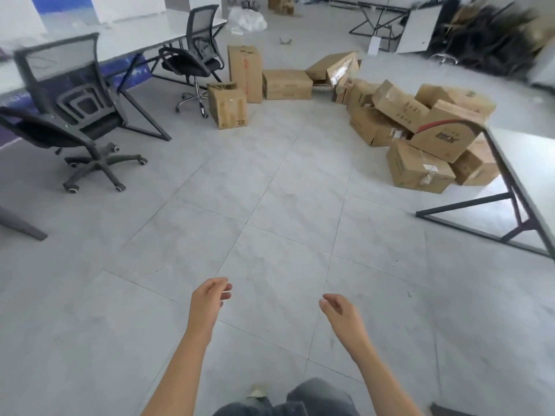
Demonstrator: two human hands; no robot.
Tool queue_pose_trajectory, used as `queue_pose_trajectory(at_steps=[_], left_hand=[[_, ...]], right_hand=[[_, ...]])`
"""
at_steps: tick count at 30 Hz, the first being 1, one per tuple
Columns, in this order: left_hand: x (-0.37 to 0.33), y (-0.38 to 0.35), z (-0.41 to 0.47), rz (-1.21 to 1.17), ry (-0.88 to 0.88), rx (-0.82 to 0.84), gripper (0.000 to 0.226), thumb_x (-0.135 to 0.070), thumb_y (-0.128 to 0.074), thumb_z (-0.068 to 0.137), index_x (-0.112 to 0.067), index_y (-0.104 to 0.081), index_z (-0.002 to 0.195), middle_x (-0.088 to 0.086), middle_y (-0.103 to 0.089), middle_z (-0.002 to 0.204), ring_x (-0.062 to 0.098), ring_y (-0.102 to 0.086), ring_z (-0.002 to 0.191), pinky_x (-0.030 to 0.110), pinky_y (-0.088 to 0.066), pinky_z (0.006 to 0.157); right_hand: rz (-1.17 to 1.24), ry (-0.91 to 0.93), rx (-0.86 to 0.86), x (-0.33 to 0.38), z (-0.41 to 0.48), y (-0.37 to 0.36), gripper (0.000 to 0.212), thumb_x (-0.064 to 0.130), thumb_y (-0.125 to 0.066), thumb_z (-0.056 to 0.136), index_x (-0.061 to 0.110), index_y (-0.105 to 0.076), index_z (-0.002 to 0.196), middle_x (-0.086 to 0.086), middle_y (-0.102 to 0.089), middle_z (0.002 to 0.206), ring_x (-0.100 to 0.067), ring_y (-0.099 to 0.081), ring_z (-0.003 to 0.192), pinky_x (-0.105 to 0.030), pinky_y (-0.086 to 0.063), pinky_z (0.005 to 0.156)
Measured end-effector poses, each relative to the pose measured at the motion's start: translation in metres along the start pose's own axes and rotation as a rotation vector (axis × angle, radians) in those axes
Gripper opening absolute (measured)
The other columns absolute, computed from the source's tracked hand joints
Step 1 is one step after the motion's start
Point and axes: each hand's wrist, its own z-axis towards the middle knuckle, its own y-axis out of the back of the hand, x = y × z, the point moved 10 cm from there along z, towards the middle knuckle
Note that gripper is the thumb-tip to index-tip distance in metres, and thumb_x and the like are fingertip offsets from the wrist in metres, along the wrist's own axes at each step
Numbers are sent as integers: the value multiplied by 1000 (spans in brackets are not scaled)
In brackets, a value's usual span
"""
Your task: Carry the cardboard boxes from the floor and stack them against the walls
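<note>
Several brown cardboard boxes lie on the grey tiled floor ahead. A tall box (244,72) stands upright beside a smaller open box (227,105) and a flat box (286,84). To the right a jumbled heap holds a box with a red stripe (444,134) and a low box (419,168) in front. My left hand (208,298) and my right hand (341,310) hang in front of me, fingers loosely curled, holding nothing, well short of the boxes.
Two black mesh office chairs (72,115) (195,60) stand at a long white desk (126,40) on the left. A white table with a black frame (516,187) juts in at the right, beside the heap. Folded tables and clutter line the back.
</note>
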Motion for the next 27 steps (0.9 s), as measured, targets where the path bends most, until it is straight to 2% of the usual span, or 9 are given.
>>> queue_pose_trajectory(at_steps=[6,11,13,16,18,22,27], left_hand=[[-10,-30,62,50,55,67,13,-14,-53,93,-12,-63,85,6,-66,88,22,-61,82,28,-43,73],[-34,-57,128,89,59,80,12,-14,-54,93,-10,-63,87,7,-66,89,22,-61,83,31,-42,77],[-51,-67,163,102,41,64,12,-14,-54,93,-8,-64,88,8,-66,89,23,-61,83,31,-43,76],[-91,-87,220,107,11,35,12,-13,-54,92,-8,-64,87,8,-66,88,25,-61,84,32,-43,75],[-121,-102,254,101,-12,18,12,-12,-54,92,-9,-64,85,8,-66,88,25,-61,83,32,-43,75],[-182,-134,317,83,-76,-12,14,-11,-52,93,-10,-63,84,8,-66,87,25,-60,81,30,-42,73],[-195,-195,371,91,-19,39,15,-11,-53,93,-10,-62,82,9,-66,86,24,-60,79,30,-42,72]], right_hand=[[-9,-123,-12,-2,51,-9,30,32,-49,95,12,-56,116,3,-59,103,-11,-54,95,-19,-39,76],[-6,-149,-1,16,126,-8,14,30,-50,95,18,-54,101,2,-59,100,-12,-54,94,-20,-38,77],[0,-144,-4,33,169,-5,15,30,-50,94,17,-55,101,1,-60,99,-13,-55,93,-22,-39,75],[34,-96,-24,76,245,9,16,29,-51,94,15,-58,97,5,-57,87,-13,-53,84,-21,-40,66],[59,-57,-39,113,292,24,15,28,-51,94,15,-58,95,8,-55,80,-13,-52,81,-21,-39,65],[109,19,-42,173,364,52,10,27,-50,95,20,-56,95,11,-56,86,-2,-51,78,-12,-38,63],[86,-79,-18,163,423,64,12,28,-50,95,18,-57,97,11,-57,88,-3,-52,79,-11,-37,63]])
